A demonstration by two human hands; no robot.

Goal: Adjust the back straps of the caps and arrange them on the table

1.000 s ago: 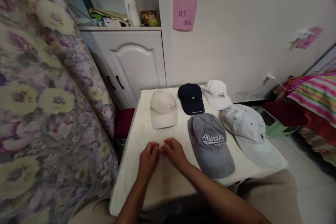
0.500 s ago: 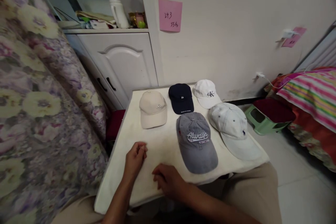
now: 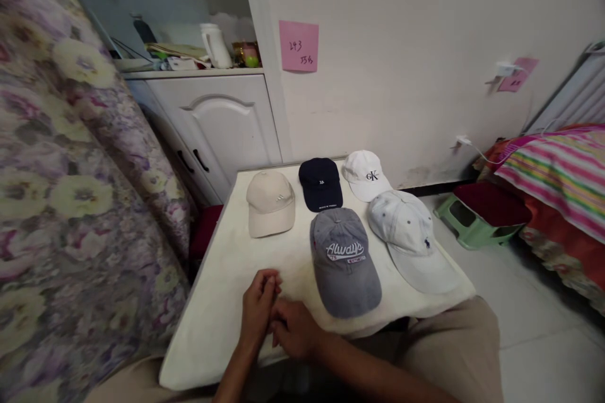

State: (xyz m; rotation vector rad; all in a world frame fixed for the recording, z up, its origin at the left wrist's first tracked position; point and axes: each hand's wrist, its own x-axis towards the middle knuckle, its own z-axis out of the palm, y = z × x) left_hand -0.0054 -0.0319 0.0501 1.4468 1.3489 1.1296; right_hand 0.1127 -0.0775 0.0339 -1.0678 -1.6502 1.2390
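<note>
My left hand (image 3: 259,303) rests above the near part of the table, fingers loosely curled, with nothing visible in it. Right beside it, my right hand (image 3: 297,329) is also curled and holds nothing visible; its fingertips meet or overlap the left hand. The grey cap (image 3: 346,264) with "Always" lettering lies closest, to the right of both hands. Farther back sit a beige cap (image 3: 270,203), a navy cap (image 3: 320,184) and a white cap (image 3: 366,176) marked CK. A pale washed-denim cap (image 3: 411,239) lies at the right side. All brims face me.
The caps lie on a cream-covered table (image 3: 212,321) against the wall. A floral curtain (image 3: 94,201) hangs at left, beside a white cabinet (image 3: 222,132) with a white jug (image 3: 216,45) on its top. At right stand a green stool (image 3: 482,217) and a bed (image 3: 562,170).
My left hand has moved right and my right hand slightly left, so the gap between them has closed. The camera view has shifted a little; the caps stay in place.
</note>
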